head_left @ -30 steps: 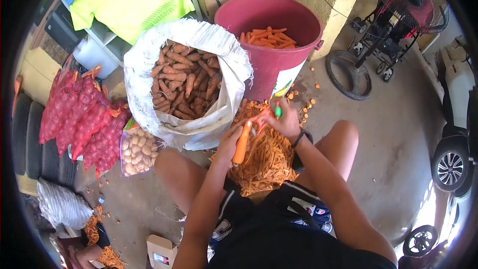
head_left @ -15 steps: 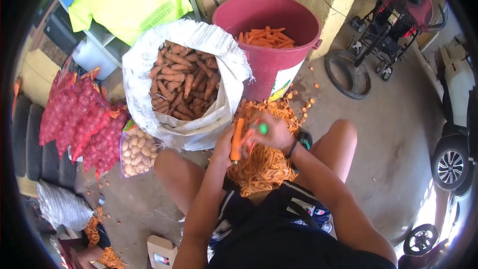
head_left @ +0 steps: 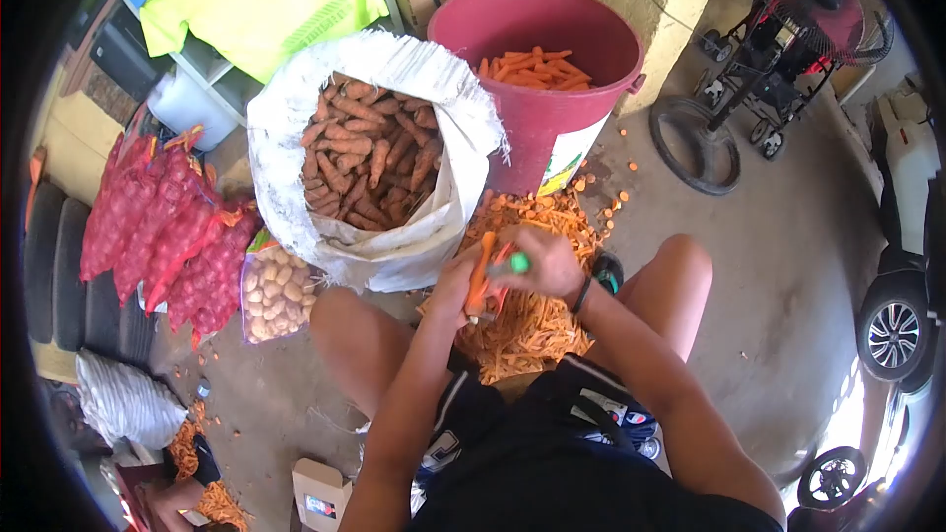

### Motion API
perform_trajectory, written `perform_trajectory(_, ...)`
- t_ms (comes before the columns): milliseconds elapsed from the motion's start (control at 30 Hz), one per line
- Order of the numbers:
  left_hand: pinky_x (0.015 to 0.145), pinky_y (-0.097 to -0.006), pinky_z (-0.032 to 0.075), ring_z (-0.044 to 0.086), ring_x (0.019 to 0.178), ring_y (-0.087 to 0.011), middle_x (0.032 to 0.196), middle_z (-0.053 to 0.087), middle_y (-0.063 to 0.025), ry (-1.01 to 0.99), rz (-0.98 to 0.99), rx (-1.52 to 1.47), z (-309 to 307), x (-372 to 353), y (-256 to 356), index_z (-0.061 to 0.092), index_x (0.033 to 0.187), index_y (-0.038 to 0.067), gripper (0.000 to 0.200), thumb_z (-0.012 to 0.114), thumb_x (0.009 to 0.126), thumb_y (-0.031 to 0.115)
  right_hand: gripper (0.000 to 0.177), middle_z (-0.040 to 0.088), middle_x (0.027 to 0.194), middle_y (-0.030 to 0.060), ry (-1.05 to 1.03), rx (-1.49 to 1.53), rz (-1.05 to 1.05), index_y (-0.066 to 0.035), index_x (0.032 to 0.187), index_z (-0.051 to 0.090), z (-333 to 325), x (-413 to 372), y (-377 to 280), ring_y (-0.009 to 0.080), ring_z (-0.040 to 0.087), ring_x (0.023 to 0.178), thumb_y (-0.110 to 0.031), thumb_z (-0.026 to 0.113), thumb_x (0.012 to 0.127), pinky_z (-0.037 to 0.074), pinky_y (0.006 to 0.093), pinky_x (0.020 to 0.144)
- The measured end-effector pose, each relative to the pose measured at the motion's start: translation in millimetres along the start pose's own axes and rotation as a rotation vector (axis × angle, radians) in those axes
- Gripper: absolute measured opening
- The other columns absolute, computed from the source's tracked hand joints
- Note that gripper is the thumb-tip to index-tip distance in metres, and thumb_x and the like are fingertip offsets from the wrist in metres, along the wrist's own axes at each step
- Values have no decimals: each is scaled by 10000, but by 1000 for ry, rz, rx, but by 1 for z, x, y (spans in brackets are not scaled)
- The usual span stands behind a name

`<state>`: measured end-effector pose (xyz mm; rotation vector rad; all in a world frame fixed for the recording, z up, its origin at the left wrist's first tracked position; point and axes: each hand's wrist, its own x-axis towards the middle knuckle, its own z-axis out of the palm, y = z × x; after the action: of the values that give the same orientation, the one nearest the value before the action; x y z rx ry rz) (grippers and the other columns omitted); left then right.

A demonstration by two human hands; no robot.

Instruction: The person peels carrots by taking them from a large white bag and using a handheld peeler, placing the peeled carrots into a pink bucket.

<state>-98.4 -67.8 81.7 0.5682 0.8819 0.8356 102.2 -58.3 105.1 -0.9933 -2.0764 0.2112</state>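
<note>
L hand grips the carrot, long axis running fwd w/ a slight R tilt; R hand sits just R of it, wrapped round a green-ended tool, blade contact too blurred to tell. Peelings heaped below both!

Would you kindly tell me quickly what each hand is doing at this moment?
Left hand: closed around a carrot.
Right hand: closed on a green-ended peeler, slightly blurred, against the carrot.
</note>
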Motion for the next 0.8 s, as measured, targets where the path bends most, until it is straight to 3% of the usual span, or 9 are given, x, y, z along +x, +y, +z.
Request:
perform_trajectory(100, 554, -254, 507, 627, 667, -136, 881, 650, -60, 17, -43, 51, -2, -2, -4, 577, 1229, 57, 325, 474, 1054, 311, 618, 702, 894, 109, 25, -177, 360, -74, 1102, 588, -5, 4, 42, 249, 729, 790, -469, 868, 718, 590, 357, 678)
perform_trajectory(200, 568, -252, 512, 630, 699, -130, 892, 648, -58, 4, -39, 42, -5, -1, -1, 584, 1230, 53, 306, 478, 1057, 282, 566, 650, 730, 103, 208, -116, 456, -85, 996, 605, -15, 8, 55, 238, 672, 635, -559, 804, 758, 546, 381, 555)
perform_trajectory(267, 578, -251, 517, 625, 711, -122, 902, 641, -54, -95, 19, -92, -11, 9, -5, 575, 1266, 45, 310, 484, 1058, 256, 580, 653, 732, 107, 141, 42, 329, -70, 992, 597, -3, -3, 26, 236, 672, 633, -558, 805, 755, 545, 378, 552)
perform_trajectory(400, 601, -257, 540, 616, 717, -106, 933, 618, -35, 94, 23, -32, 15, -2, 4, 522, 1389, 51, 380, 503, 1056, 234, 610, 679, 775, 126, -4, 6, 21, -47, 1008, 588, 2, -3, 2, 261, 691, 662, -538, 826, 734, 553, 394, 567)
perform_trajectory(533, 621, -279, 543, 600, 703, -99, 895, 607, -30, 54, 5, 190, 3, -6, -2, 536, 1371, 88, 361, 508, 1056, 263, 626, 669, 762, 122, 170, -163, 288, -54, 1028, 592, -7, 6, 49, 260, 684, 644, -549, 828, 726, 561, 382, 571)
perform_trajectory(600, 617, -274, 542, 600, 691, -102, 885, 607, -31, -40, -33, -21, -1, -5, 1, 544, 1348, 89, 345, 497, 1059, 271, 622, 652, 737, 111, 248, -187, 329, -60, 1024, 594, -12, 9, 54, 244, 674, 623, -557, 824, 729, 560, 362, 558)
perform_trajectory(667, 607, -279, 541, 607, 682, -113, 872, 614, -42, -162, -42, -179, -5, 2, 3, 569, 1291, 91, 317, 487, 1062, 296, 617, 647, 728, 110, 178, -11, 246, -57, 1022, 593, -1, -3, 23, 247, 672, 618, -549, 827, 731, 558, 360, 554)
perform_trajectory(767, 593, -274, 533, 612, 671, -121, 855, 620, -45, 118, -10, -79, 20, -2, 5, 571, 1275, 82, 332, 491, 1059, 321, 600, 657, 743, 107, 71, 10, 89, -61, 1031, 594, -2, -2, 3, 258, 680, 627, -528, 831, 738, 559, 365, 555)
perform_trajectory(800, 591, -264, 528, 615, 681, -122, 851, 622, -49, 7, -32, 33, 9, -10, 5, 570, 1264, 72, 339, 496, 1055, 328, 592, 662, 753, 106, 38, -19, 38, -64, 1036, 594, 0, -4, -2, 263, 684, 632, -520, 832, 742, 560, 368, 557)
